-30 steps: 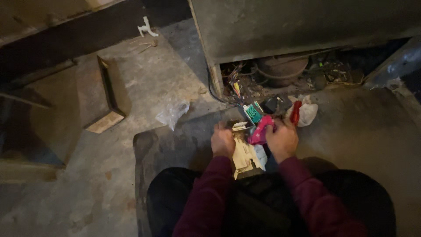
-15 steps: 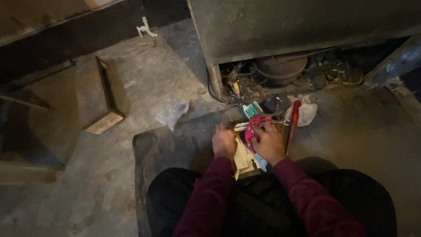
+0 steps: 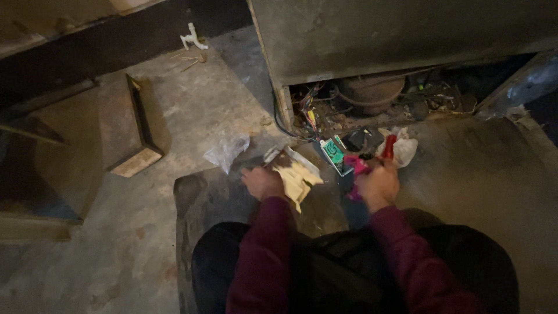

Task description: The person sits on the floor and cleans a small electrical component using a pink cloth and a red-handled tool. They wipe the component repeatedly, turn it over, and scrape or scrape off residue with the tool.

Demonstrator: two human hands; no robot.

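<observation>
My left hand (image 3: 263, 182) grips a cream plastic cover (image 3: 297, 175) with a jagged edge, tilted just above the dark floor mat (image 3: 200, 203). My right hand (image 3: 378, 185) is closed on a pink-handled tool (image 3: 356, 168), with a red-handled tool (image 3: 389, 147) sticking up beside it; whether it holds the red one too is unclear. A small green circuit board (image 3: 333, 152) lies just ahead between the hands. Both sleeves are dark red.
A large metal appliance (image 3: 401, 35) stands ahead, its open base showing a compressor (image 3: 371, 93) and tangled wires (image 3: 309, 110). A crumpled clear bag (image 3: 225, 151) lies left of the mat, white plastic (image 3: 404, 149) to the right. A wooden block (image 3: 125, 125) sits at left.
My left hand has pulled the cream cover away to the left and tilted it. My right hand stayed by the circuit board with the pink tool.
</observation>
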